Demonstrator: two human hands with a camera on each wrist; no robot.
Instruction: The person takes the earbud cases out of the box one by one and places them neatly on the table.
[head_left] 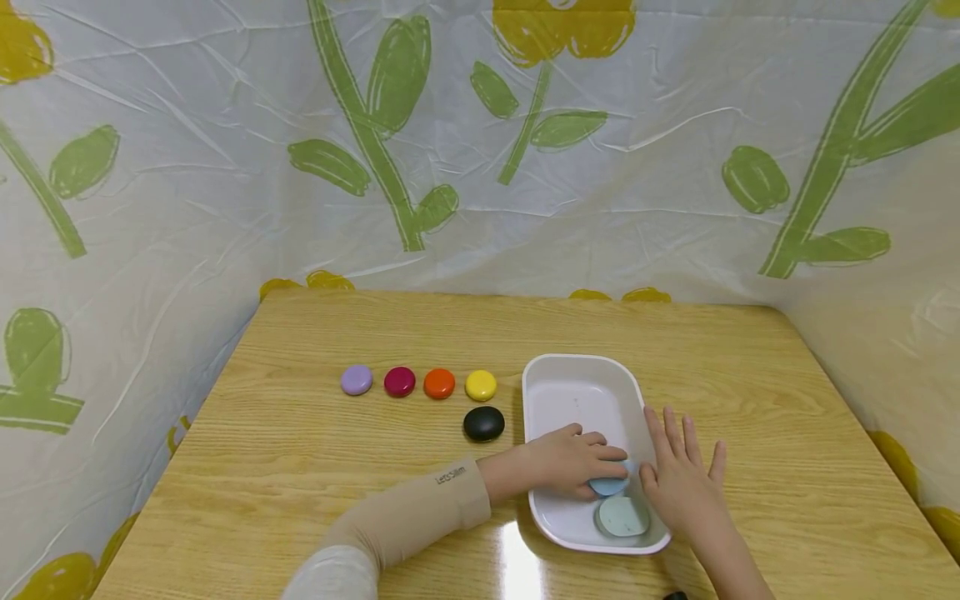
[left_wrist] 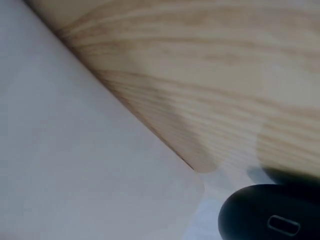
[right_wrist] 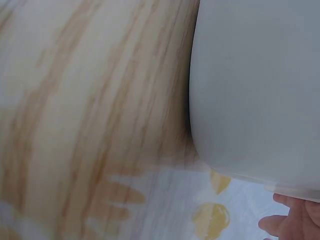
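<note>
A white tray (head_left: pixel 582 367) with rounded corners stands on the wooden table. Inside it, my left hand (head_left: pixel 573 460) reaches over a blue rounded disc (head_left: pixel 609 486), with the fingers over its top and the thumb at its near-left edge. Just below that lies a pale green disc (head_left: pixel 622 517), still within the tray. My right hand (head_left: pixel 686 479) is spread with straight fingers against the tray's right side. Both wrist views show mostly the tray's outer wall (left_wrist: pixel 100 150) (right_wrist: pixel 255 95); some right fingers (right_wrist: pixel 295 222) show at its rim.
Left of the tray, a row holds a lilac disc (head_left: pixel 356 380), a crimson disc (head_left: pixel 400 382), an orange disc (head_left: pixel 439 384) and a yellow disc (head_left: pixel 481 385). A larger black smooth oval (head_left: pixel 483 424) lies below the yellow one. Flowered sheeting (head_left: pixel 600 167) surrounds the table.
</note>
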